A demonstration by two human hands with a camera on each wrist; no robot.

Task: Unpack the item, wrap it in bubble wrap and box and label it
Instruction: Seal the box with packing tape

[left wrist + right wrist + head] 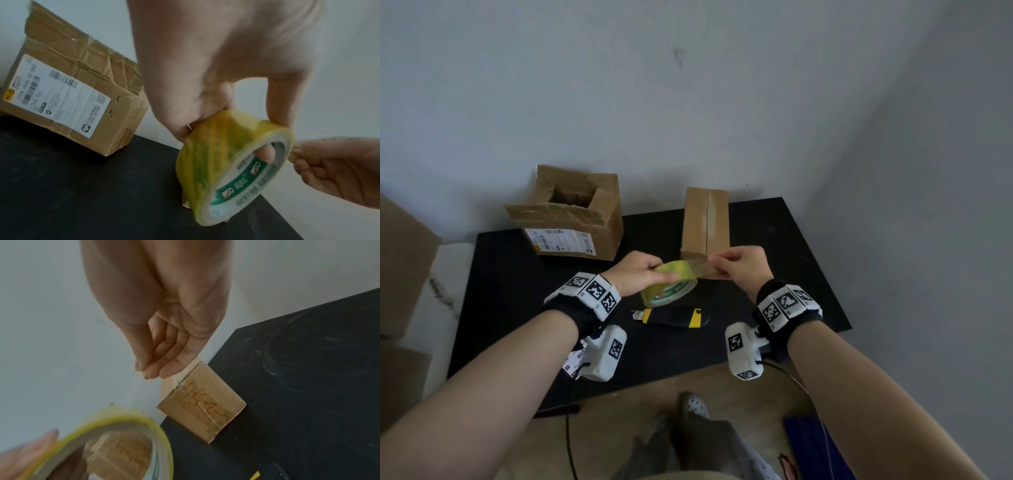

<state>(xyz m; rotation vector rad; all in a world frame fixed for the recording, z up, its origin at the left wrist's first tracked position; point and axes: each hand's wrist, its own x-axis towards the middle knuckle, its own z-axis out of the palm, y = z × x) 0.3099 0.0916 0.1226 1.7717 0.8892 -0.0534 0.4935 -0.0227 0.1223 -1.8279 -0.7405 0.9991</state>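
Yellow-tinted clear tape roll (669, 283), gripped by the left hand (637, 273), feeds a strip pinched by the right hand (740, 266): draw it taut and level, then press it along the seam of the upright, closed brown cardboard box (706, 224) on the black table (784, 253).

Head looks down; wrist views (close) share the tape roll (232, 165).

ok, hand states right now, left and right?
Left hand: grips the tape roll.
Right hand: pinches the tape's free end.
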